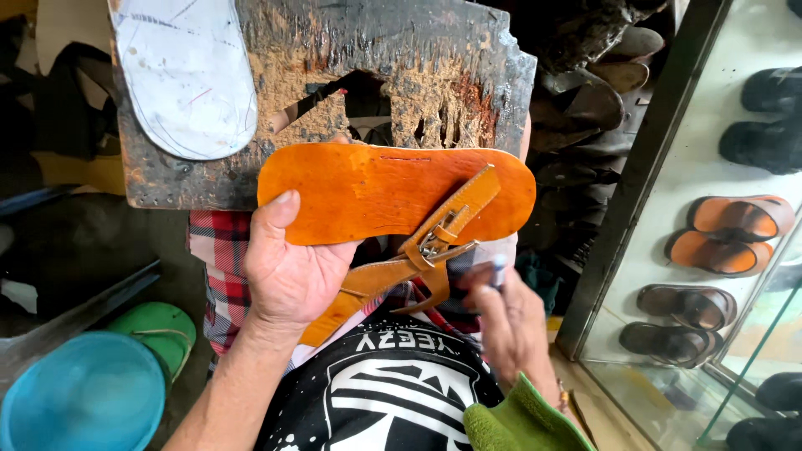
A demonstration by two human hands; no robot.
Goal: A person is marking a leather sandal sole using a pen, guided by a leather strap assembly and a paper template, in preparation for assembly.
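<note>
Sandal sole (376, 190), orange with a buckled strap (443, 234), lies against the scarred wooden board (401, 58), pinched at its nine o'clock end by the left hand (288, 267). At five o'clock the right hand (510, 321) closes around a small blurred tool (499, 271); a slip might scar the leather.

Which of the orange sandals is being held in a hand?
The strapless-looking orange sole with the buckled strap, gripped by the left hand over the worn wooden board; the other orange pair sits in the glass case.

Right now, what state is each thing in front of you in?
Left hand: gripping the orange sole.
Orange sole: held flat over the board, strap attached.
Strap buckle: looks fastened.
Right hand: blurred, holding a small pen-like tool.
Worn wooden board: notched, scarred.
White sole cutout: lying on the board.
</note>
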